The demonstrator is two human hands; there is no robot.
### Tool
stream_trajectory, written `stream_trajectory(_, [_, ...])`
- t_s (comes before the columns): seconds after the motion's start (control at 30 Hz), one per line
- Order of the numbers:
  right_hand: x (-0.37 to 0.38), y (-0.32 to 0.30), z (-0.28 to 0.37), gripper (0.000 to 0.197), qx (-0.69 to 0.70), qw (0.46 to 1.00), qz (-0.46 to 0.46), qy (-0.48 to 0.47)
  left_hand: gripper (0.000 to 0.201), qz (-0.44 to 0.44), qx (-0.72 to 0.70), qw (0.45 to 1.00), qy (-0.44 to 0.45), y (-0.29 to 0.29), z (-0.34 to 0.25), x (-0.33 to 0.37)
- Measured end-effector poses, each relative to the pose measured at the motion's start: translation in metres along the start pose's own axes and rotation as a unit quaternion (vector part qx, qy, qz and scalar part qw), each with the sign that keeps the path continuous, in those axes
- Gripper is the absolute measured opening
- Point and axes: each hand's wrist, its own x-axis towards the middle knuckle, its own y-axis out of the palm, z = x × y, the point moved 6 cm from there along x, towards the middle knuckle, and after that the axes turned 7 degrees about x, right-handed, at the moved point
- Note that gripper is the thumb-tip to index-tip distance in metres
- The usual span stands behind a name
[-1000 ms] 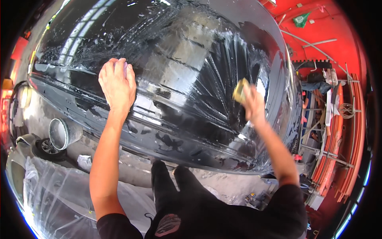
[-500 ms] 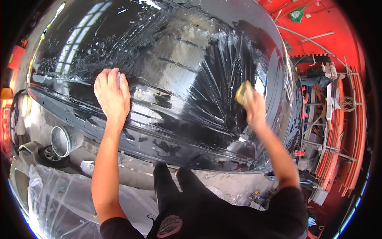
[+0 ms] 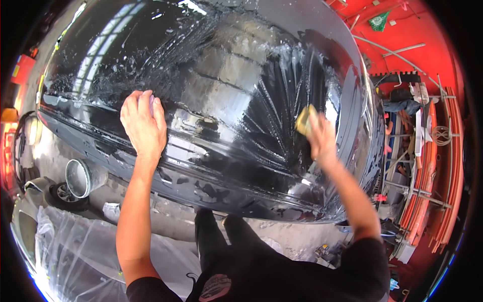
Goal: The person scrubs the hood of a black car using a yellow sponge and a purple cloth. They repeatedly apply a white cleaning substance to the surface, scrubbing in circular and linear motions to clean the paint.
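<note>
A large curved black car body panel (image 3: 206,126) spreads in front of me, glossy and wet, with whitish streaks and a fan of wiped lines at its right. My right hand (image 3: 322,136), a little blurred, is closed on a yellow sponge (image 3: 304,120) that presses against the panel beside those lines. My left hand (image 3: 144,121) rests on the panel near its closer edge, fingers bent and drawn together. A small purplish piece (image 3: 151,104) shows between its thumb and fingers; its kind is hidden.
A bucket (image 3: 78,178) stands on the floor at the left, near a wheel (image 3: 64,193). Clear plastic sheeting (image 3: 75,241) covers something at the lower left. Orange pipes (image 3: 443,176) and rack parts line the right, by a red surface (image 3: 422,30).
The view has shifted slightly, so the panel sits a little lower and to the right. My right hand and the sponge have moved slightly left across the panel. My left hand stays in place.
</note>
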Motion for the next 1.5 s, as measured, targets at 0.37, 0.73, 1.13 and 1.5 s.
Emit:
stream_trajectory(0.37, [0.044,0.011,-0.004,0.078,0.019,0.996,-0.043,0.082,0.032,-0.008,0.012,1.000,0.008,-0.003,0.008,0.000])
stream_trajectory(0.73, [0.186,0.014,-0.149,0.055,-0.137,0.978,-0.088,0.133,0.030,-0.016,-0.042,0.999,0.021,0.009,-0.011,0.008])
stream_trajectory(1.13, [0.134,0.011,-0.109,0.057,-0.085,0.992,-0.045,0.086,0.029,-0.020,-0.022,0.999,0.014,0.000,-0.006,0.004])
stream_trajectory(1.5, [0.013,0.007,0.021,0.070,0.039,0.999,-0.009,0.016,0.030,-0.018,-0.009,1.000,0.012,-0.001,0.002,0.002])
